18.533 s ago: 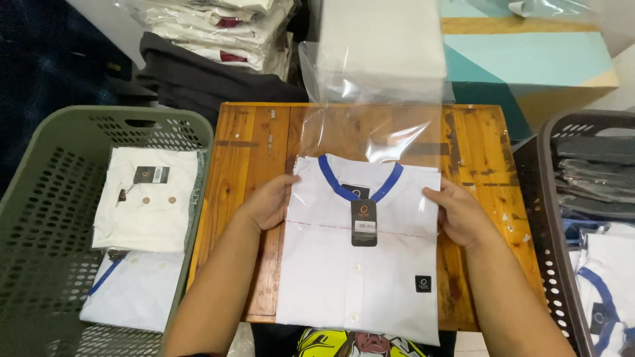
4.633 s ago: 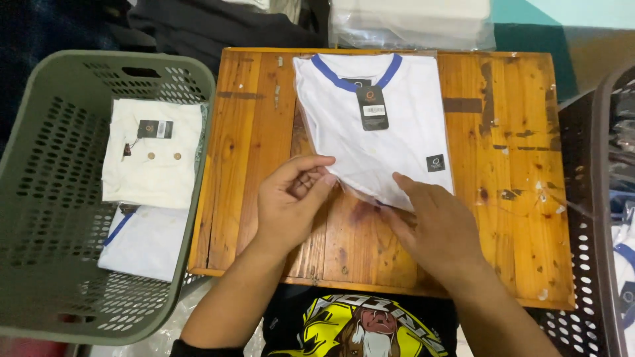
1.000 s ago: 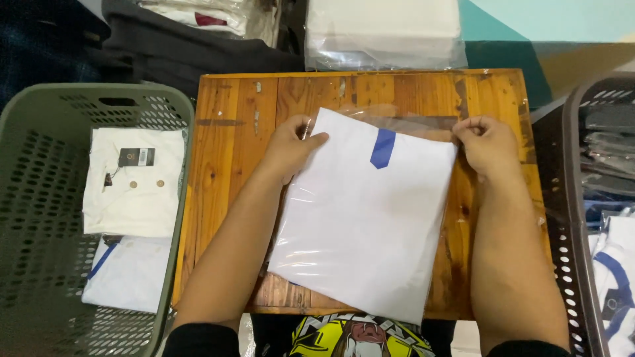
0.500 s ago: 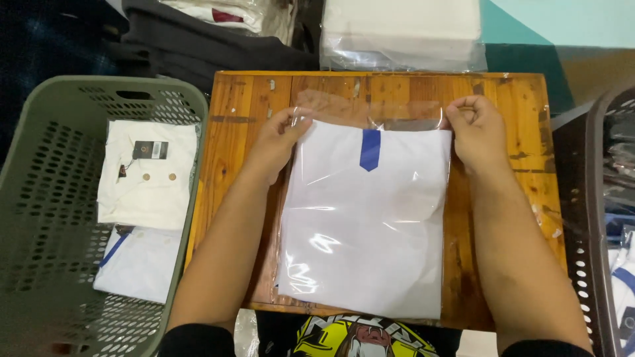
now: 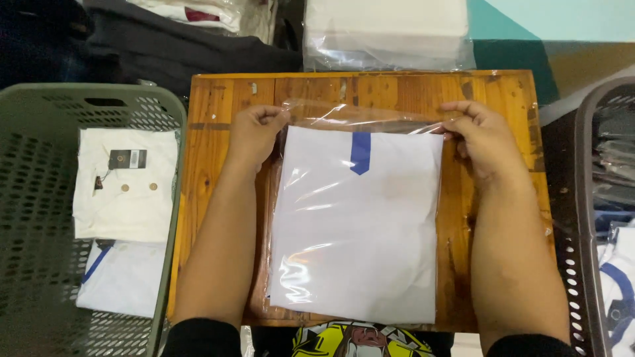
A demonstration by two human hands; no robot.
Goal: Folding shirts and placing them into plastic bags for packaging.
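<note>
bagged white shirt [image 5: 357,231] flat at centre of wooden table [image 5: 218,99], back up | left hand [image 5: 254,132] and right hand [image 5: 479,135] each pinch the clear bag flap [image 5: 360,114] at shirt's top corners, keeping it taut | green basket [image 5: 40,218] left of table: two folded white shirts | dark basket [image 5: 592,198] right of table: more folded garments

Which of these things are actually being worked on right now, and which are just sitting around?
In hand:
- left hand and right hand, each pinching a top corner of the clear bag
- white folded shirt inside the bag
- wooden board under it

Lying about:
- green basket with folded shirts
- bagged stack behind
- dark basket at right
</note>
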